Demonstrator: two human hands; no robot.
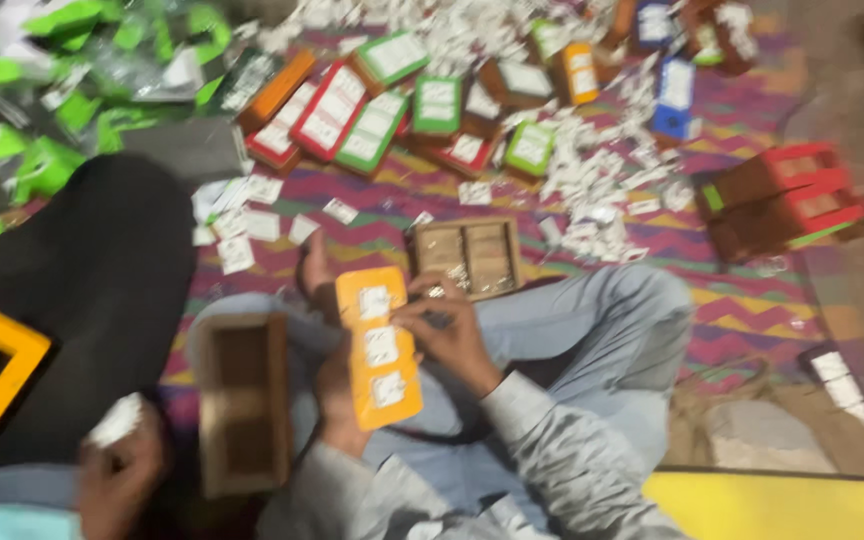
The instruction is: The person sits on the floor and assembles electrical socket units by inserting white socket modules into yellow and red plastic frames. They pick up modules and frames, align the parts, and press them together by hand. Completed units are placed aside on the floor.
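Orange frame (380, 345): flat, long, three windows each backed with a white slip; held over the lap. Left hand (337, 400) grips its lower edge from beneath; right hand (447, 335) pinches at its right side by the middle window. Wooden tray (244, 400): open, dark inside, contents not clear, lying on the left knee. Second wooden box (467, 255): two compartments, just beyond the frame on the patterned mat (752, 310). Coloured boxes (372, 125) and loose white slips (592, 190) lie farther out.
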